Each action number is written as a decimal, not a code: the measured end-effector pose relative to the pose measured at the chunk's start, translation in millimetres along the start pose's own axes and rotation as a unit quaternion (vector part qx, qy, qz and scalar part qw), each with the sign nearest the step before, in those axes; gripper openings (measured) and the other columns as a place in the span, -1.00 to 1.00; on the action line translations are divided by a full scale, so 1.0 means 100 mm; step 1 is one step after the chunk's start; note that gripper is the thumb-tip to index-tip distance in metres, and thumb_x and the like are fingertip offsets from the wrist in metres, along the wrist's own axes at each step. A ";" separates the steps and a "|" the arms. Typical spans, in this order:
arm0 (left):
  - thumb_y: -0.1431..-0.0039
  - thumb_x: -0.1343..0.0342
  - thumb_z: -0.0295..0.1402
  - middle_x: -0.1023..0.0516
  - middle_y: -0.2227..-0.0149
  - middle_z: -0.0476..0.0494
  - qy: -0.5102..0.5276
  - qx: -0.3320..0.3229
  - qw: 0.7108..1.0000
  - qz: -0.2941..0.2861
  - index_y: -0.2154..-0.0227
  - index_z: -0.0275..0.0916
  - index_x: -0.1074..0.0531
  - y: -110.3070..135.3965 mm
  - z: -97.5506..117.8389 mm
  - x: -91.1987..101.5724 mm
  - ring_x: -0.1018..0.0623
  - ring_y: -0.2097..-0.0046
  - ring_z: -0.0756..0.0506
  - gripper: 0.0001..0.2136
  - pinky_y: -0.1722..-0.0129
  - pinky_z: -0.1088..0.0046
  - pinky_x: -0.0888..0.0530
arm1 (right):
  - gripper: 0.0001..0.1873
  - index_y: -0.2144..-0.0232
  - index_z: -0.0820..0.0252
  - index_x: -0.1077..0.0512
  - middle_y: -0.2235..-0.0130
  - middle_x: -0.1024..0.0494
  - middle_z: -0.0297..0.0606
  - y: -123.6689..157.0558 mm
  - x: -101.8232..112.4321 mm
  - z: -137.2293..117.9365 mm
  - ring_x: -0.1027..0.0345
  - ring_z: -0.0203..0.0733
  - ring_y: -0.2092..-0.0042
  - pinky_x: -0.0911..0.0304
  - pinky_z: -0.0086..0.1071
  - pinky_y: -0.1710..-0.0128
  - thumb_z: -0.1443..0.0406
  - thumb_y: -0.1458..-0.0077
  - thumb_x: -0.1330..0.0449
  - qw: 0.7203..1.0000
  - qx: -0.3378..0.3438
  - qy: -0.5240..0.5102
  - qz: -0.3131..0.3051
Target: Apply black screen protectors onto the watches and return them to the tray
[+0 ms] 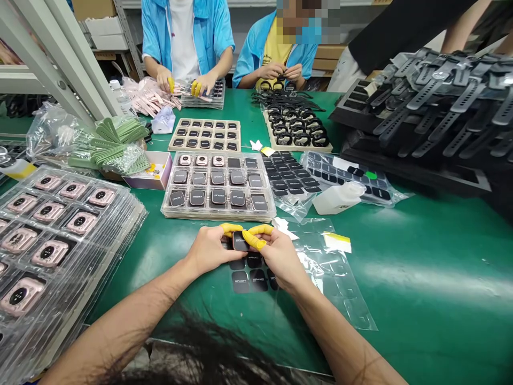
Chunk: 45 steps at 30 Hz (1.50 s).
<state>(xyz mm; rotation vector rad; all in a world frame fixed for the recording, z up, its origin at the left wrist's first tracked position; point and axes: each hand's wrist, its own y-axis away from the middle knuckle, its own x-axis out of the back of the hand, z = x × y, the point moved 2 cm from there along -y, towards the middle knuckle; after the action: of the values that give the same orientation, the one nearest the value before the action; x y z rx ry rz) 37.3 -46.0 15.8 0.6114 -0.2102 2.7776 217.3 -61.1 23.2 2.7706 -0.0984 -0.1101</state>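
Observation:
Between my hands is a smartwatch case point(239, 241) with a dark, square, lettered face turned up. My left hand point(210, 247) grips its left side, a yellow finger cot on one fingertip. Yellow cots also cover two fingers of my right hand point(276, 251), which pinch the watch case at its right edge. Beneath them lies a sheet of dark square screen films point(252, 279), partly hidden by my hands. Just beyond stands a clear plastic tray point(218, 216) of watch cases, most with dark faces up and several pink-framed ones at the back.
Stacked clear trays point(120, 240) of pink watch cases fill the left. Green straps point(116, 141) lie behind them. A white bottle point(339, 198) and a plastic bag point(332, 278) are to the right. Grey straps point(436, 96) hang over a black stack. Two co-workers in blue sit opposite.

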 end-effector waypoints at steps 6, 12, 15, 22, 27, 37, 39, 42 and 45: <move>0.07 -0.50 -0.32 -0.80 0.13 -0.04 0.001 0.021 1.000 -0.013 0.00 -0.18 -0.68 0.00 0.03 0.01 -0.79 0.13 -0.17 -0.51 0.02 0.40 -0.72 | -0.38 0.44 0.08 -0.56 0.40 -0.57 -0.32 0.01 0.00 -0.02 -0.45 -0.12 0.29 -0.47 -0.22 0.22 -0.07 0.51 -0.67 1.000 -0.008 -0.002 0.002; 0.06 -0.49 -0.34 -0.80 0.12 -0.03 0.015 0.018 1.000 -0.009 0.01 -0.16 -0.68 0.01 0.04 0.00 -0.79 0.13 -0.16 -0.53 0.01 0.41 -0.71 | -0.36 0.41 0.09 -0.55 0.40 -0.56 -0.33 0.01 -0.01 -0.01 -0.45 -0.15 0.31 -0.47 -0.24 0.24 -0.08 0.48 -0.66 1.000 0.001 0.005 0.006; 0.07 -0.50 -0.33 -0.80 0.14 -0.03 0.013 0.023 1.000 -0.004 0.01 -0.17 -0.68 0.01 0.04 0.00 -0.79 0.14 -0.16 -0.52 0.03 0.41 -0.71 | -0.36 0.37 0.10 -0.52 0.37 -0.56 -0.32 0.01 0.00 0.00 -0.47 -0.16 0.32 -0.47 -0.24 0.25 -0.10 0.40 -0.64 1.000 0.016 0.021 0.001; 0.10 -0.50 -0.36 -0.80 0.19 -0.03 0.004 0.004 1.000 -0.009 0.05 -0.19 -0.69 0.00 0.04 0.02 -0.77 0.21 -0.14 -0.54 0.09 0.42 -0.70 | -0.17 0.07 0.03 -0.45 0.27 -0.50 -0.45 0.00 0.01 -0.01 -0.44 -0.30 0.46 -0.43 -0.36 0.48 0.05 0.40 -0.67 0.997 0.020 0.056 -0.054; 0.09 -0.53 -0.26 -0.80 0.19 -0.08 0.021 0.004 1.000 -0.018 0.04 -0.23 -0.69 -0.01 0.02 0.03 -0.76 0.21 -0.15 -0.52 0.09 0.40 -0.69 | -0.35 0.12 0.05 -0.41 0.42 -0.46 -0.49 -0.04 -0.01 0.04 -0.42 -0.29 0.51 -0.46 -0.35 0.50 -0.16 0.09 -0.48 0.998 0.030 0.035 -0.034; 0.04 -0.49 -0.31 -0.79 0.23 -0.01 -0.021 -0.010 0.998 -0.058 -0.01 -0.17 -0.69 0.01 0.05 0.03 -0.71 0.27 -0.10 -0.52 0.17 0.45 -0.63 | -0.45 0.03 -0.01 -0.51 0.37 -0.58 -0.36 0.04 0.04 0.17 -0.53 -0.12 0.37 -0.51 -0.24 0.38 -0.08 -0.02 -0.47 0.987 0.098 0.108 -0.069; 0.06 -0.51 -0.32 -0.79 0.21 -0.02 -0.016 -0.015 0.998 -0.065 -0.03 -0.17 -0.68 -0.01 0.03 0.02 -0.72 0.26 -0.11 -0.49 0.16 0.45 -0.63 | -0.46 0.06 -0.01 -0.55 0.37 -0.59 -0.34 0.07 0.06 0.14 -0.53 -0.10 0.35 -0.54 -0.23 0.37 -0.06 0.03 -0.51 0.986 0.108 0.110 -0.067; -0.07 -0.46 -0.32 -0.80 0.11 -0.06 0.037 -0.001 0.998 -0.059 -0.07 -0.16 -0.66 -0.06 -0.04 0.01 -0.75 0.14 -0.15 -0.54 0.07 0.41 -0.66 | -0.49 0.12 0.02 -0.57 0.32 -0.61 -0.27 -0.04 0.13 -0.09 -0.55 -0.07 0.31 -0.55 -0.22 0.38 -0.11 0.00 -0.47 0.985 0.140 0.102 0.008; -0.24 -0.29 -0.42 -0.79 0.04 -0.09 0.068 -0.015 0.995 -0.066 -0.05 -0.16 -0.66 -0.09 -0.09 0.00 -0.76 0.02 -0.16 -0.68 -0.08 0.36 -0.66 | -0.51 0.11 0.07 -0.60 0.29 -0.62 -0.23 -0.50 0.11 -0.55 -0.51 -0.10 0.34 -0.50 -0.23 0.38 -0.12 -0.08 -0.40 0.952 0.227 0.192 0.064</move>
<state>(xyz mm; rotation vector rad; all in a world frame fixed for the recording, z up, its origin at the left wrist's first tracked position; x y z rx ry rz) 36.7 -35.8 7.9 0.4119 -0.1755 2.6706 236.1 3.9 56.0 3.1661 -0.2263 0.5521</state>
